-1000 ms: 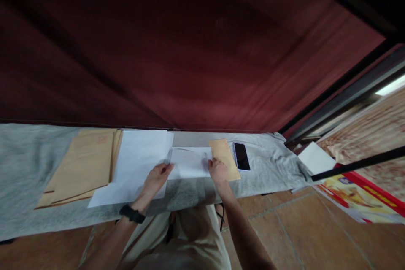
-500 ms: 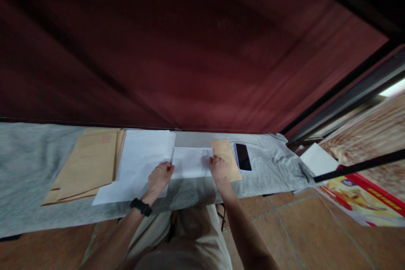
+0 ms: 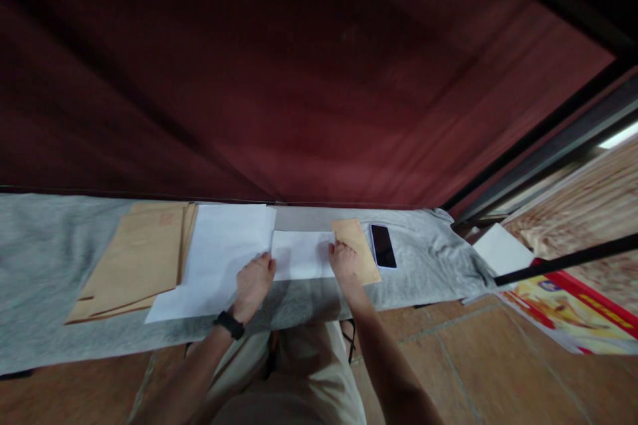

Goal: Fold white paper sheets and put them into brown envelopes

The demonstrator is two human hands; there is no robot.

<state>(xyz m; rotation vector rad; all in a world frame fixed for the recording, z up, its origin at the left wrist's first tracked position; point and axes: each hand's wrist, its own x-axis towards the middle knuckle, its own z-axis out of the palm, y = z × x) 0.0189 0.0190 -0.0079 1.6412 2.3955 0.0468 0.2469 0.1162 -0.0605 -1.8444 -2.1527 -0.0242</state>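
A folded white sheet of paper (image 3: 302, 255) lies flat between my two hands on the grey cloth. My left hand (image 3: 255, 279), with a dark band on its wrist, is closed with fingertips at the sheet's left edge. At the right end, my right hand (image 3: 343, 261) is closed on the sheet's edge. It rests over a small tan envelope (image 3: 365, 259). Left of the folded sheet is a stack of larger white paper (image 3: 214, 246), partly under my left hand.
Large brown envelopes (image 3: 139, 246) lie overlapping at the left. A dark-screened phone (image 3: 383, 247) sits right of the small envelope. Behind the cloth-covered table (image 3: 433, 259) rises a dark red fabric wall (image 3: 319, 113). A colourful box (image 3: 573, 312) stands at the right, beyond a black bar.
My left hand has turned and shifted slightly along the folded sheet's left edge, its wrist moving right. The sheet looks flatter. My right hand has stayed nearly in place.
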